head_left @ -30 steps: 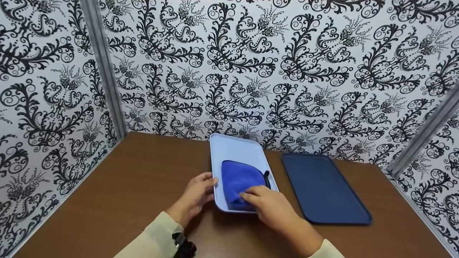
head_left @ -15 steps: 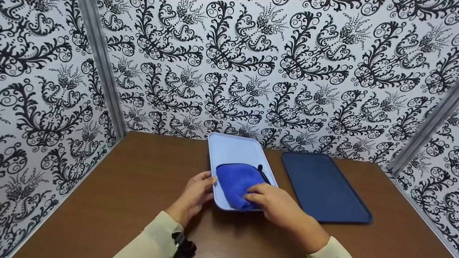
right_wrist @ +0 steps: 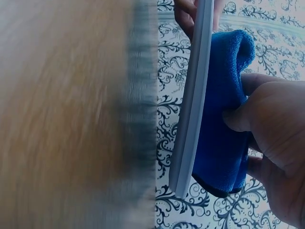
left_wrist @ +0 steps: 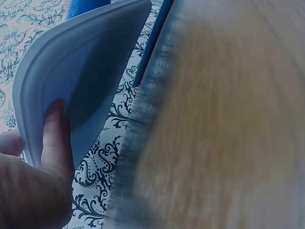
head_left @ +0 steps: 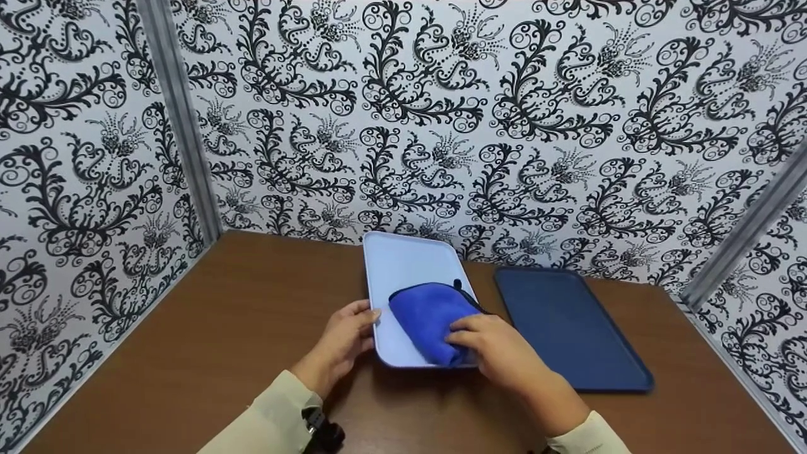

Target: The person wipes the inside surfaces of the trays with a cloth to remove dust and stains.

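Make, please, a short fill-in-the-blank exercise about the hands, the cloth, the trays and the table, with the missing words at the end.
1. The right hand touches the cloth, which is mostly ____ in color.
2. The left hand grips the light tray, not the ____ one.
3. The table is ____ in color.

Missing words: blue; dark; brown.

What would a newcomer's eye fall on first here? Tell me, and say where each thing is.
The vivid blue cloth stands out first, on the near part of the pale blue tray, with the right grip on it and the left grip at the tray's left edge. Behind, the black-and-white scroll-patterned wall fills the upper head view. A dark blue tray lies on the brown table, to the right.
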The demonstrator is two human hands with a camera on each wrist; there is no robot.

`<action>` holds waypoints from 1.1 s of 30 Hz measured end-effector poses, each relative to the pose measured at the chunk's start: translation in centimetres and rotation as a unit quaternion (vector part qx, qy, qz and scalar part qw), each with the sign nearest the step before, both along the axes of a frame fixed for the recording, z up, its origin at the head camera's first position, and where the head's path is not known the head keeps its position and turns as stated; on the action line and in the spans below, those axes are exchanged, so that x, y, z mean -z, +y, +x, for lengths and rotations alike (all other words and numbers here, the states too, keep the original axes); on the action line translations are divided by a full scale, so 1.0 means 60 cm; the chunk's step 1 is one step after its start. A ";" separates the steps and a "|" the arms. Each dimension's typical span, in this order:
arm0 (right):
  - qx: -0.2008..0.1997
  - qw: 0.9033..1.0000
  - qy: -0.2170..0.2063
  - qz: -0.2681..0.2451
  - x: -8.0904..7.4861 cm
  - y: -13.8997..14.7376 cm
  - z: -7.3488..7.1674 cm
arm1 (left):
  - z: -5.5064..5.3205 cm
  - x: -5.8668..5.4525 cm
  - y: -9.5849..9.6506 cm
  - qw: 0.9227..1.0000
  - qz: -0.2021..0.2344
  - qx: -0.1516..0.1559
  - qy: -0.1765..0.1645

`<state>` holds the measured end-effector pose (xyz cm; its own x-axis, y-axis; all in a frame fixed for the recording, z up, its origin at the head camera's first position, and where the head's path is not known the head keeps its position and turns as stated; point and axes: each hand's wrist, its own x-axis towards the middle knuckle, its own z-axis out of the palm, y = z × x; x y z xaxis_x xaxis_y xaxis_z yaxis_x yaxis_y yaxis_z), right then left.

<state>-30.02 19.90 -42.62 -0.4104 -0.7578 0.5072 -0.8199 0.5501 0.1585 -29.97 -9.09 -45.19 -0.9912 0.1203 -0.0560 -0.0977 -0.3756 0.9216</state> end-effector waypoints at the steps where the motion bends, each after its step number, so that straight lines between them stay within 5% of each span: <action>1: 0.004 1.000 0.000 -0.001 0.001 0.002 -0.001 | -0.001 0.000 0.000 1.000 -0.002 -0.002 -0.003; 17: 0.072 0.996 -0.046 0.003 -0.005 0.018 0.002 | 0.002 -0.001 -0.003 1.000 -0.013 -0.022 -0.010; 33: 0.062 0.996 -0.058 0.011 -0.023 -0.002 0.033 | -0.002 0.004 -0.007 0.999 -0.011 -0.031 -0.019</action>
<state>-28.05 19.80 -41.24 -0.5562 -0.7079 0.4353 -0.7592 0.6459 0.0804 -30.08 -9.51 -45.45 -0.9938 0.0561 -0.0959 -0.1098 -0.3609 0.9261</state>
